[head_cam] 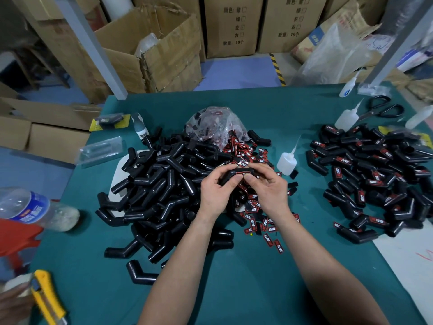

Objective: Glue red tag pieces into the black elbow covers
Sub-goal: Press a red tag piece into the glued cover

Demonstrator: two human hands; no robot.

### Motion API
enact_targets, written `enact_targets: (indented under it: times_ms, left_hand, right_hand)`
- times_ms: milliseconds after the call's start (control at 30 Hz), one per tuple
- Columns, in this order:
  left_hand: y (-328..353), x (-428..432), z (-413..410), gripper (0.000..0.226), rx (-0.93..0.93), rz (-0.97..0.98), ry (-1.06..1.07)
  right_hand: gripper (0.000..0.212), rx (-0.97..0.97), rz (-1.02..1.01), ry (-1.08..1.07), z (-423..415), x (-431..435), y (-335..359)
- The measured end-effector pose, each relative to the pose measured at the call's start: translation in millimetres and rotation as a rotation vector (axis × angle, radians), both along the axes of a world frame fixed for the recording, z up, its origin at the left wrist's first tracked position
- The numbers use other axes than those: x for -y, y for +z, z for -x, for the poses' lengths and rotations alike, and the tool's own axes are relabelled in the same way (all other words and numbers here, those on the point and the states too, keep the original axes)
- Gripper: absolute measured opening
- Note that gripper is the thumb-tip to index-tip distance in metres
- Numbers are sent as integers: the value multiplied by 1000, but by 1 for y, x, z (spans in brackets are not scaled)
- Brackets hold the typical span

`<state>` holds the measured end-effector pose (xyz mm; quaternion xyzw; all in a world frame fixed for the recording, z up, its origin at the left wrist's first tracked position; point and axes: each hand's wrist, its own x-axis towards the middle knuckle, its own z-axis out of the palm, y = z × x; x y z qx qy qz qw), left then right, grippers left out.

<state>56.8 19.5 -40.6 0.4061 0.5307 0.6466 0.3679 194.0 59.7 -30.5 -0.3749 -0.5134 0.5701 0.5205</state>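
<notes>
My left hand (216, 190) grips a black elbow cover (240, 172) above the table's middle. My right hand (267, 184) meets it from the right, thumb and fingers pinching at the cover's recess, where a red edge shows. A big heap of bare black elbow covers (164, 184) lies to the left. Loose red tag pieces (260, 221) are scattered under and below my hands, spilling from a clear plastic bag (215, 125). A small glue bottle (287, 161) stands just right of my hands. Covers with red tags fitted (375, 174) are piled at the right.
On the green table mat (234, 277) lie a yellow utility knife (48, 299) at the front left, a water bottle (30, 207) at the left edge, scissors (384, 109) and more glue bottles (346, 117) at the back right. Cardboard boxes (164, 43) stand behind.
</notes>
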Motion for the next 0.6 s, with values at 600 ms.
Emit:
enact_targets:
  times_ms: [600]
  left_hand:
    - [1,0,3,30,6,5,-35]
  right_hand:
    - [30,-25,30,36,-4,0,0]
